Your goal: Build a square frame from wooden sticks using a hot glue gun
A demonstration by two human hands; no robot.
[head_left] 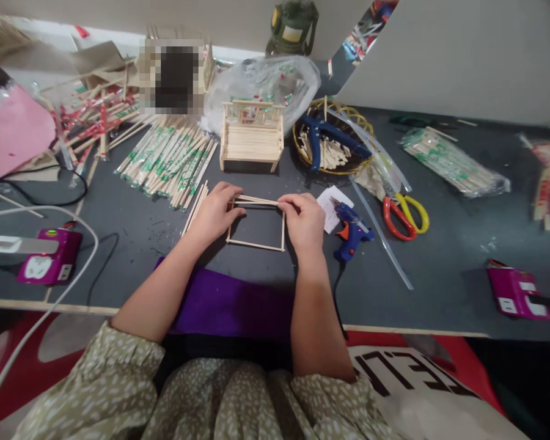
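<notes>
A rectangular frame of thin wooden sticks (256, 245) lies on the grey table in front of me. My left hand (217, 211) pinches its far left corner between thumb and fingers. At the far right corner, my right hand (304, 219) grips the frame in the same way. Along the far side, between both hands, two sticks (258, 199) run close together at a slight angle. My fingertips hide the far corners. Beyond the frame stands a small bench-like model (251, 140) made of sticks. Several loose sticks (195, 208) lie beside my left hand.
Right of my right hand lie a blue glue gun (351, 229), scissors (406, 217) and clear glue sticks (385, 235). A basket (371, 160) holds a larger glue gun. Wrapped chopsticks (169, 159) are piled left. Purple power adapters (50, 256) sit on both sides; purple cloth (238, 302) lies nearest me.
</notes>
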